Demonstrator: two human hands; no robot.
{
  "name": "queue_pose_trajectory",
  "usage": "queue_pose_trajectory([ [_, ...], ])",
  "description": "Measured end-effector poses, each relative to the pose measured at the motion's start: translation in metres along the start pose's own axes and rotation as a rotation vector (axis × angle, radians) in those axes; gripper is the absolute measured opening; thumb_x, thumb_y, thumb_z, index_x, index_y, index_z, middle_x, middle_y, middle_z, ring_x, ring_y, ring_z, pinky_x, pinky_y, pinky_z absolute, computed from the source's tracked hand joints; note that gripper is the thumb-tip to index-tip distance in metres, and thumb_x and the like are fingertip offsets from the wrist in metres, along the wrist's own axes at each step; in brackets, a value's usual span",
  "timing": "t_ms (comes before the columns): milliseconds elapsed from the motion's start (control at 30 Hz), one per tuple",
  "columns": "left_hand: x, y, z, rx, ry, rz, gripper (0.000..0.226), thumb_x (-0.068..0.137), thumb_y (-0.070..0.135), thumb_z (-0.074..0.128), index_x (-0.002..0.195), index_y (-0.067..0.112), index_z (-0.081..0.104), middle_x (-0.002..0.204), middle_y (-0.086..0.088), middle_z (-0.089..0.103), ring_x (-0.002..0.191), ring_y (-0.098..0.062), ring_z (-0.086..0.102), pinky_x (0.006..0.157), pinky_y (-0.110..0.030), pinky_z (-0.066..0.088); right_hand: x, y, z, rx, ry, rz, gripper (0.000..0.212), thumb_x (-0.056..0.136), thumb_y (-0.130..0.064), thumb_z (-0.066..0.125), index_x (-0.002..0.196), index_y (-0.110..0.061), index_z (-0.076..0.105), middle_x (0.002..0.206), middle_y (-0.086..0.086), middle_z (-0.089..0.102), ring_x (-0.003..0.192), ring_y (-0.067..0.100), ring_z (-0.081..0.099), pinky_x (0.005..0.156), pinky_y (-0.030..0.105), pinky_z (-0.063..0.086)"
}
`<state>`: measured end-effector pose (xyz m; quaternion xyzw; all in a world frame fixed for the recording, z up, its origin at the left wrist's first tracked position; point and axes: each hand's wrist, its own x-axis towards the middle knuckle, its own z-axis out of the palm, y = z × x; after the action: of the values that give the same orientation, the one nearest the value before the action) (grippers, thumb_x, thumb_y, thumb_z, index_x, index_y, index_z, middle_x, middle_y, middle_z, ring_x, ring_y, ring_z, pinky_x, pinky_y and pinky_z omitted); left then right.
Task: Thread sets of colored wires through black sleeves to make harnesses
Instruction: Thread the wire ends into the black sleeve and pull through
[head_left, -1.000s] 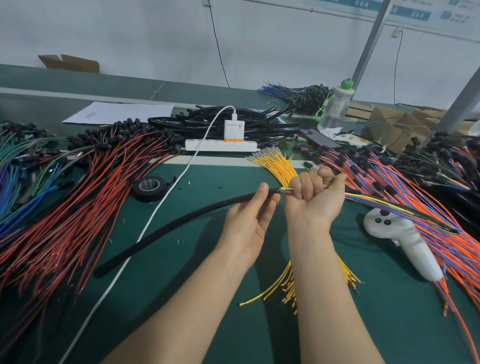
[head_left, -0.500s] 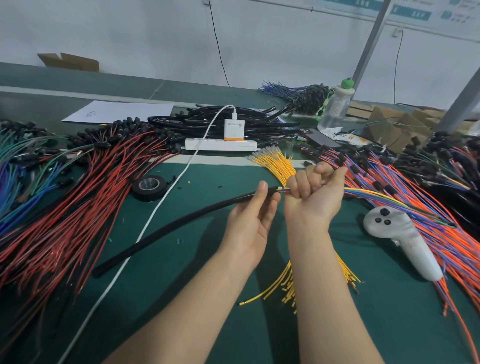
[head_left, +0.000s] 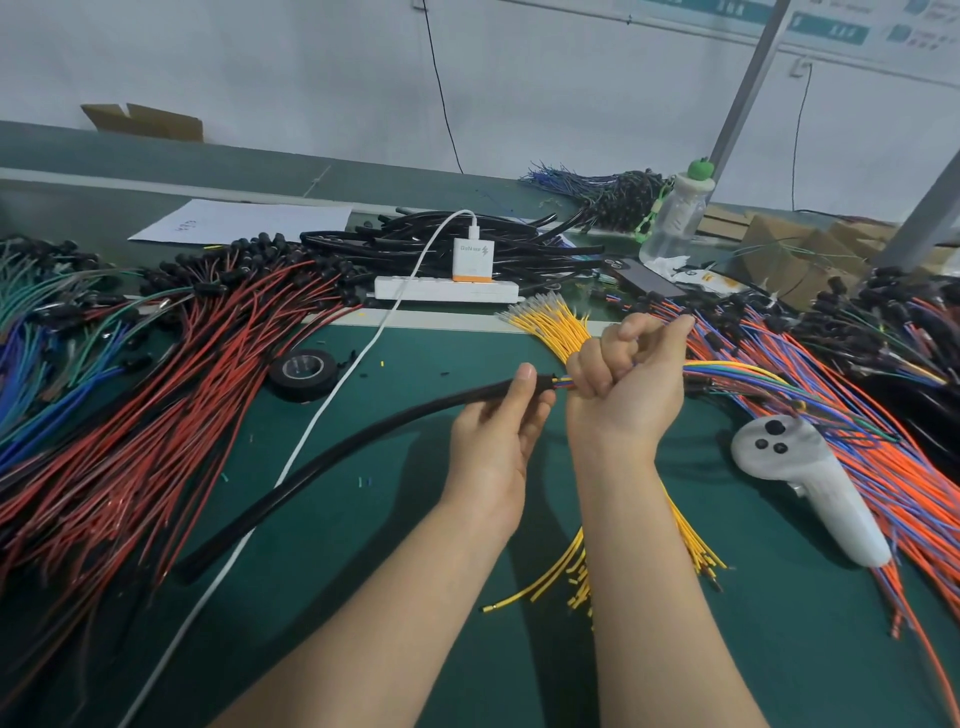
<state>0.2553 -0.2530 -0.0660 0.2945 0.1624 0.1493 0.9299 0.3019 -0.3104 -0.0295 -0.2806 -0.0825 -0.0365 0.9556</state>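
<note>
Black sleeve (head_left: 358, 439) end in left grip (head_left: 496, 441); wires (head_left: 727, 370) in right grip (head_left: 623, 389).

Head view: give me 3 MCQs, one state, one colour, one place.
1. The right hand is: A open flat; B gripping the wire set; C an empty fist.
2. The loose wires under the right forearm are: A yellow; B white; C green.
3. Relative to the white cable, the tape roll lies: A right; B on top; C left.

Answers:
1 B, its fingers curl round the set beside the sleeve mouth.
2 A, yellow strands fan out above and below the forearm.
3 C, the roll sits just left of the cable.
</note>
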Motion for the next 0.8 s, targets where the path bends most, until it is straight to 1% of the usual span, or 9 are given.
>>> queue_pose_trajectory([
  [233, 0.001, 0.000, 0.000, -0.002, 0.003, 0.024, 0.009, 0.090, 0.009, 0.061, 0.085, 0.001, 0.060, 0.079, -0.006, 0.065, 0.064, -0.007, 0.066, 0.064, -0.013, 0.054, 0.000, 0.001, 0.000, -0.016, -0.037, -0.012, 0.052, 0.105, -0.040, 0.025, 0.065, -0.011, 0.041, 0.043, -0.007, 0.017, 0.034, 0.008, 0.014, 0.040, 0.017, 0.015],
  [400, 0.001, 0.001, -0.002, 0.050, -0.102, 0.000, 0.010, 0.088, 0.011, 0.063, 0.083, 0.003, 0.063, 0.077, -0.006, 0.068, 0.067, -0.010, 0.068, 0.062, -0.014, 0.052, 0.002, 0.000, -0.002, 0.015, 0.006, 0.026, 0.051, 0.105, -0.040, 0.026, 0.065, -0.012, 0.041, 0.042, -0.007, 0.020, 0.033, 0.007, 0.015, 0.038, 0.017, 0.013],
  [500, 0.001, 0.001, -0.003, 0.057, -0.140, -0.004, 0.009, 0.088, 0.011, 0.063, 0.086, 0.001, 0.063, 0.079, -0.007, 0.069, 0.069, -0.011, 0.069, 0.064, -0.015, 0.053, 0.003, -0.001, -0.004, 0.074, 0.040, 0.033, 0.050, 0.105, -0.039, 0.027, 0.065, -0.012, 0.041, 0.041, -0.007, 0.021, 0.032, 0.007, 0.015, 0.037, 0.017, 0.011],
  [600, 0.001, 0.001, -0.003, 0.103, -0.172, 0.019, 0.009, 0.089, 0.010, 0.062, 0.084, 0.003, 0.064, 0.078, -0.006, 0.069, 0.071, -0.011, 0.069, 0.066, -0.016, 0.053, 0.005, -0.001, -0.005, 0.084, 0.070, 0.034, 0.051, 0.105, -0.039, 0.026, 0.065, -0.012, 0.042, 0.041, -0.007, 0.021, 0.031, 0.007, 0.016, 0.036, 0.016, 0.014],
  [667, 0.002, 0.001, -0.002, 0.168, -0.204, 0.061, 0.010, 0.090, 0.010, 0.059, 0.084, 0.004, 0.065, 0.076, -0.003, 0.068, 0.069, -0.009, 0.067, 0.067, -0.015, 0.053, 0.006, 0.001, -0.004, 0.074, 0.095, 0.044, 0.053, 0.105, -0.040, 0.027, 0.065, -0.010, 0.045, 0.041, -0.005, 0.026, 0.031, 0.009, 0.024, 0.036, 0.016, 0.022],
  [700, 0.002, 0.001, -0.001, 0.189, -0.214, 0.087, 0.010, 0.091, 0.009, 0.058, 0.085, 0.004, 0.065, 0.075, -0.003, 0.068, 0.068, -0.008, 0.066, 0.067, -0.015, 0.052, 0.007, 0.003, -0.004, 0.031, 0.107, 0.055, 0.055, 0.104, -0.042, 0.028, 0.065, -0.009, 0.048, 0.041, -0.003, 0.033, 0.033, 0.011, 0.034, 0.038, 0.017, 0.031],
  [733, 0.003, 0.002, -0.001, 0.204, -0.219, 0.113, 0.010, 0.091, 0.009, 0.057, 0.086, 0.005, 0.065, 0.075, -0.002, 0.068, 0.067, -0.008, 0.065, 0.067, -0.016, 0.052, 0.007, 0.007, -0.003, -0.073, 0.110, 0.074, 0.059, 0.104, -0.043, 0.027, 0.064, -0.008, 0.052, 0.043, 0.000, 0.044, 0.040, 0.015, 0.047, 0.044, 0.019, 0.041],
  [767, 0.004, 0.003, -0.001, 0.226, -0.222, 0.143, 0.010, 0.091, 0.008, 0.057, 0.087, 0.006, 0.065, 0.077, -0.002, 0.069, 0.069, -0.009, 0.066, 0.068, -0.018, 0.053, 0.006, 0.012, -0.003, -0.223, 0.087, 0.108, 0.063, 0.104, -0.044, 0.025, 0.064, -0.009, 0.059, 0.050, 0.002, 0.057, 0.051, 0.018, 0.058, 0.053, 0.022, 0.048],
  [800, 0.005, 0.005, -0.001, 0.264, -0.216, 0.174, 0.010, 0.092, 0.009, 0.057, 0.088, 0.007, 0.066, 0.081, -0.003, 0.070, 0.074, -0.011, 0.067, 0.072, -0.020, 0.054, 0.003, 0.019, -0.003, -0.383, 0.038, 0.156, 0.067, 0.104, -0.045, 0.023, 0.065, -0.011, 0.066, 0.060, 0.003, 0.067, 0.063, 0.019, 0.064, 0.062, 0.024, 0.051],
])
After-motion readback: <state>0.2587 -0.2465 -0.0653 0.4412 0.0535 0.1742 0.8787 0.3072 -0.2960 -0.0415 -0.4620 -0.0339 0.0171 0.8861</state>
